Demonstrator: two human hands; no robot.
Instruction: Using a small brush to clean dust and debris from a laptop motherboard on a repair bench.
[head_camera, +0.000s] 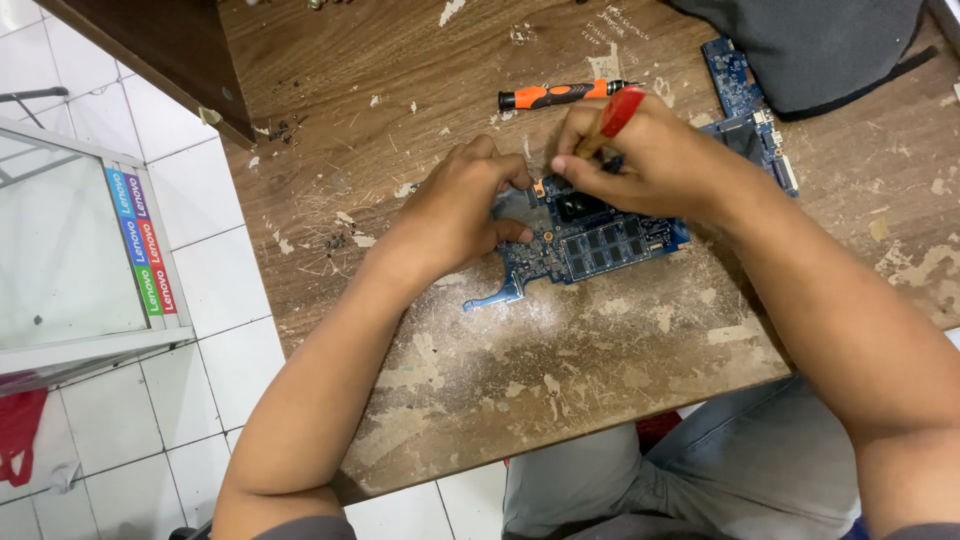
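Head view, looking down on a worn, paint-chipped wooden table (560, 350). A blue printed circuit board with rows of black chips (590, 245) lies flat near the middle of the table, partly hidden under both hands. The left hand (455, 215) rests on the board's left end, fingers curled and pressing it down, with the thumb against the near edge; it grips nothing else. The right hand (640, 160) is closed in a pinch on a slim red-handled tool (618, 112), whose tip points down at the board's upper left part; the tip itself is hidden by the fingers. Just beyond the hands lies an orange-and-black precision screwdriver (555, 95), untouched. A second blue circuit board (750, 110) sits to the right, partly under a dark grey fabric pouch (810, 45). A glass display case with a striped coloured edge (90, 260) stands on the white tiled floor at left. Judged from this pose, good work here calls for a steady hold-down and a tool kept upright, with light pressure so the tip does not skid across nearby components.
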